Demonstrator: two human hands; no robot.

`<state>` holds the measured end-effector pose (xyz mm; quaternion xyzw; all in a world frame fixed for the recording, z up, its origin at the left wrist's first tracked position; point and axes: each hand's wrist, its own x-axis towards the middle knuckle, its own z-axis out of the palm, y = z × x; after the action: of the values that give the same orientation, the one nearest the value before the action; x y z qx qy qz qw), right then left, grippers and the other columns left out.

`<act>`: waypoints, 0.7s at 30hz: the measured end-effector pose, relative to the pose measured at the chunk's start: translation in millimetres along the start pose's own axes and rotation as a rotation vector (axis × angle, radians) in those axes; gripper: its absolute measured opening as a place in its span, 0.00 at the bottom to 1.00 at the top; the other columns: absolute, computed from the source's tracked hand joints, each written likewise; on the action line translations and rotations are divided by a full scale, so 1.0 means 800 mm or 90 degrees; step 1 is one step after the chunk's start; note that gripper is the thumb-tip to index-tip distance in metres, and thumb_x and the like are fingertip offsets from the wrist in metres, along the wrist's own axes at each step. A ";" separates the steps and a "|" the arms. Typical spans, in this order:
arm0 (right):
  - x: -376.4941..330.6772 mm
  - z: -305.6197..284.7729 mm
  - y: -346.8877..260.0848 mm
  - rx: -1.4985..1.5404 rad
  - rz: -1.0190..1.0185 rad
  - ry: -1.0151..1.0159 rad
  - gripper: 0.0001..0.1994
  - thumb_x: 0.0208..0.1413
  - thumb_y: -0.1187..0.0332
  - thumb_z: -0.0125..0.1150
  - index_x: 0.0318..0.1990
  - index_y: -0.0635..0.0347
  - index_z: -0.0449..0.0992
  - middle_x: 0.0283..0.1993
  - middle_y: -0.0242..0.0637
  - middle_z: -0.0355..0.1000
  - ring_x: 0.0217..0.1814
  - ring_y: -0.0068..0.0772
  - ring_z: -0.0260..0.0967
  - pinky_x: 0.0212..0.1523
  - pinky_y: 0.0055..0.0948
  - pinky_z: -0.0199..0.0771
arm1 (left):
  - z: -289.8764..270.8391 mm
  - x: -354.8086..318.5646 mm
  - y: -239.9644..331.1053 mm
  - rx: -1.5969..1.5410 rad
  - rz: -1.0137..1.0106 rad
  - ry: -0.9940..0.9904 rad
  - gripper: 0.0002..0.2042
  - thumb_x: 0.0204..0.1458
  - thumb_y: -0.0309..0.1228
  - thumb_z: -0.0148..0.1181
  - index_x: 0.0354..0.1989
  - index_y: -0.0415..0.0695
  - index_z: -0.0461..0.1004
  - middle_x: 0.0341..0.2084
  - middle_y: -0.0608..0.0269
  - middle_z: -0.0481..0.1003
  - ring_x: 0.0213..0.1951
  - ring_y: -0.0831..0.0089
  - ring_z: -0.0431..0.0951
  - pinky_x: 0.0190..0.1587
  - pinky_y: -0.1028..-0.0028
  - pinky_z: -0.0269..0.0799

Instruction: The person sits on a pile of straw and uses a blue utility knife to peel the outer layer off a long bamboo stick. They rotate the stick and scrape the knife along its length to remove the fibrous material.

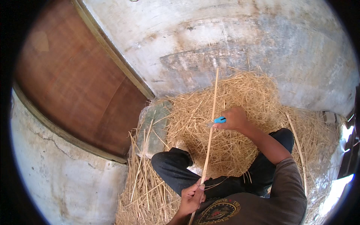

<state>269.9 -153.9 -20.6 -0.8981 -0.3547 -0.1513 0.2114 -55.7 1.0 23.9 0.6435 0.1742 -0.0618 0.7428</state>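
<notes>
A long, thin, pale strip, which looks like split bamboo (209, 150), runs from my lap up toward the wall. My left hand (192, 197) is closed around its lower part, close to my body. Farther up, my right hand (233, 119) grips a blue-handled utility knife (219, 120). The knife's blade lies against the strip or just over it; I cannot tell how deep it bites. A thin curled sliver (221, 183) hangs by my left hand.
A heap of shavings (240, 90) lies before me and between my crossed legs. A stone block (153, 129) sits at the left, beside a brown door (82, 82). Another long strip (297, 144) lies by my right knee. A stained wall (240, 41) rises behind the heap.
</notes>
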 end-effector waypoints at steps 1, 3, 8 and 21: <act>0.005 0.008 0.013 0.010 0.047 0.023 0.36 0.45 0.26 0.47 0.17 0.55 0.76 0.11 0.33 0.64 0.14 0.33 0.65 0.16 0.33 0.62 | -0.002 -0.003 -0.001 0.018 -0.010 0.003 0.16 0.62 0.28 0.46 0.57 0.35 0.67 0.11 0.72 0.59 0.13 0.85 0.56 0.20 0.80 0.59; 0.014 0.004 0.037 0.002 0.132 0.023 0.36 0.47 0.27 0.45 0.18 0.55 0.76 0.11 0.32 0.64 0.14 0.32 0.63 0.15 0.32 0.61 | -0.010 -0.015 -0.017 0.015 0.020 -0.050 0.18 0.63 0.30 0.46 0.59 0.38 0.64 0.11 0.74 0.60 0.13 0.87 0.56 0.18 0.82 0.55; 0.034 -0.021 0.073 -0.017 0.276 0.011 0.36 0.51 0.29 0.43 0.18 0.55 0.76 0.11 0.31 0.63 0.13 0.29 0.61 0.15 0.33 0.61 | -0.022 -0.046 -0.047 0.062 0.019 -0.031 0.18 0.61 0.35 0.50 0.57 0.41 0.69 0.11 0.77 0.62 0.13 0.87 0.59 0.17 0.83 0.53; 0.041 -0.053 0.219 0.035 0.586 0.083 0.44 0.47 0.24 0.38 0.22 0.66 0.74 0.22 0.45 0.70 0.27 0.45 0.70 0.31 0.46 0.67 | -0.063 -0.089 -0.071 0.280 0.017 -0.014 0.15 0.62 0.35 0.49 0.24 0.45 0.72 0.13 0.74 0.65 0.16 0.83 0.63 0.18 0.78 0.57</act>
<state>410.4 -271.2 -18.2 -0.9449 0.0905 -0.0884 0.3020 -149.0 31.6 -10.8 0.7915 0.1401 -0.0953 0.5872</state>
